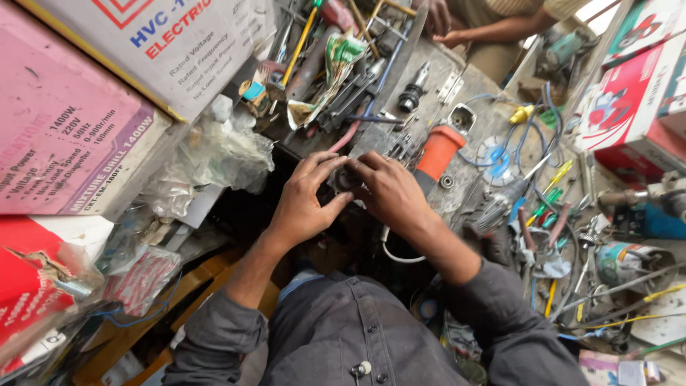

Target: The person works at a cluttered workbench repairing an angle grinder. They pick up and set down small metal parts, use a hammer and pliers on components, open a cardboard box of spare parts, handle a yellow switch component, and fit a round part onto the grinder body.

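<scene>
Power-tool repair workshop. Grimy worktop (429,86) buried in screwdrivers (554,175), pliers (543,221), loose wires (500,154), metal parts, an orange tool body (439,150). Boxed drills etc. stacked left (71,136) and right (629,93). Plastic bags of spares (214,154) at worktop edge.

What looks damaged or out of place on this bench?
The orange-bodied power tool beside the right hand lies with its housing open. A torn red cardboard box sits at the left edge. Loose wires and screwdrivers lie scattered across the grey workbench.
</scene>
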Demonstrator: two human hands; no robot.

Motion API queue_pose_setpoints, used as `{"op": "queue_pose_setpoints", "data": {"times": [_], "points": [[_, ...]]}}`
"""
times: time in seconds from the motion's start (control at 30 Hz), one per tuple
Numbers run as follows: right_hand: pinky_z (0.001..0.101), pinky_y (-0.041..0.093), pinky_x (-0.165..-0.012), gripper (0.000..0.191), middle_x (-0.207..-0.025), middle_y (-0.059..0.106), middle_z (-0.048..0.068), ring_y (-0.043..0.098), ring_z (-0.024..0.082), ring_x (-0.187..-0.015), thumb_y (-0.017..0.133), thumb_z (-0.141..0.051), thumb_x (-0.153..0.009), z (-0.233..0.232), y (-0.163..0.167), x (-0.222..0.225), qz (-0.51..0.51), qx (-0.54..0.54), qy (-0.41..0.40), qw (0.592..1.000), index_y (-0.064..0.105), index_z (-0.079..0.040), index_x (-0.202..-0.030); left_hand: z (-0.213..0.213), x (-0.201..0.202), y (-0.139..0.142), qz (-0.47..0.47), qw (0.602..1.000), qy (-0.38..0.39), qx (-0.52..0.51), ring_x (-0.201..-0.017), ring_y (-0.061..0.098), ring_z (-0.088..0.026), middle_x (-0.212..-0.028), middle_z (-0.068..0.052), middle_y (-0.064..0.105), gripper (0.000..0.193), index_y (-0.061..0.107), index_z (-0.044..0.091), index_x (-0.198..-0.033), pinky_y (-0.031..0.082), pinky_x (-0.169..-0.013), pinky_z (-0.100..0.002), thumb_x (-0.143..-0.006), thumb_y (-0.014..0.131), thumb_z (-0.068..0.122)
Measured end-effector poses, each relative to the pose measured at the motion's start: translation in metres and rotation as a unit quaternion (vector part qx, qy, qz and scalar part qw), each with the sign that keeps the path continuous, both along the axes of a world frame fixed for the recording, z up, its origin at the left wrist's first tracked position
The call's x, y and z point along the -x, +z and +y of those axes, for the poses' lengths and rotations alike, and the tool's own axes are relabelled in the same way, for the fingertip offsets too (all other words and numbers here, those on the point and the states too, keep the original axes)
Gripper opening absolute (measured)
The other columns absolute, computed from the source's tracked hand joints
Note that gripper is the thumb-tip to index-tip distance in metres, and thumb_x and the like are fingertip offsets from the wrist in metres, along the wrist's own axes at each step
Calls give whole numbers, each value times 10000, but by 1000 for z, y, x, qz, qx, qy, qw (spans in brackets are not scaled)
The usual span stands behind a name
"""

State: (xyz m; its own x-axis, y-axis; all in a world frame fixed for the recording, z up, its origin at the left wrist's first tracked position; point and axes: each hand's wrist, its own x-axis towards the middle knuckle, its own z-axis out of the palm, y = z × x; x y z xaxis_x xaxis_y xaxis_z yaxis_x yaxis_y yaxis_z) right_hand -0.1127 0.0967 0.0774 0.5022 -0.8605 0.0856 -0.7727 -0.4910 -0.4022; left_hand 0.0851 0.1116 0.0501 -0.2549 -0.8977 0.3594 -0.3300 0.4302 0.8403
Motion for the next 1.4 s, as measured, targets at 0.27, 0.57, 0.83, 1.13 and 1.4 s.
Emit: {"op": "queue_pose_setpoints", "data": {"times": [0.27, 0.57, 0.83, 1.13, 1.4], "points": [[407, 524, -963, 573, -1308, 629, 181, 658, 309, -1150, 782, -238, -881, 65, -40, 83, -176, 25, -202, 963, 606, -70, -1400, -12, -6, 17, -12, 998, 37, -54, -1039, 708, -230, -1173, -110, 698, 505, 670, 47, -1269, 556, -920, -350, -827, 847, 215], [433, 496, -1080, 386, -1308, 647, 151, 619, 326, -1240, 744, -232, -1019, 168, -118, 256, -39, 168, -476, 862, 670, -61, -1357, -121, 19, 5, 0, 993, 63, -104, -917, 753, -174, -1034, -78, 768, 381, 688, 40, -1251, 586, -802, -317, -943, 724, 263], [483, 434, -1041, 483, -1345, 579, 237, 545, 411, -1227, 741, -224, -985, 210, -173, 309, 85, 127, -545, 824, 668, -9, -1412, -233, 87, -40, -260, 950, -16, 172, -1145, 634, -353, -1124, -140, 730, 348, 780, 85, -1184, 515, -983, -466, -885, 616, 17], [429, 497, -888, 197, -1154, 624, 127, 617, 313, -1089, 839, -151, -889, 218, -171, 306, -42, 129, -585, 799, 763, -67, -1050, -284, 147, -67, -719, 627, -129, 272, -1193, 596, -207, -1027, 22, 769, 217, 821, 202, -949, 185, -1203, -591, -895, 617, 251], [426, 511, -873, 369, -1163, 556, 140, 591, 298, -1019, 854, -155, -869, 192, -149, 295, -129, 129, -591, 786, 626, -5, -1117, -272, 124, -42, -522, 783, -25, 337, -1205, 571, -252, -1080, -39, 692, 240, 774, 166, -1040, 263, -1106, -554, -817, 688, 137]]}}
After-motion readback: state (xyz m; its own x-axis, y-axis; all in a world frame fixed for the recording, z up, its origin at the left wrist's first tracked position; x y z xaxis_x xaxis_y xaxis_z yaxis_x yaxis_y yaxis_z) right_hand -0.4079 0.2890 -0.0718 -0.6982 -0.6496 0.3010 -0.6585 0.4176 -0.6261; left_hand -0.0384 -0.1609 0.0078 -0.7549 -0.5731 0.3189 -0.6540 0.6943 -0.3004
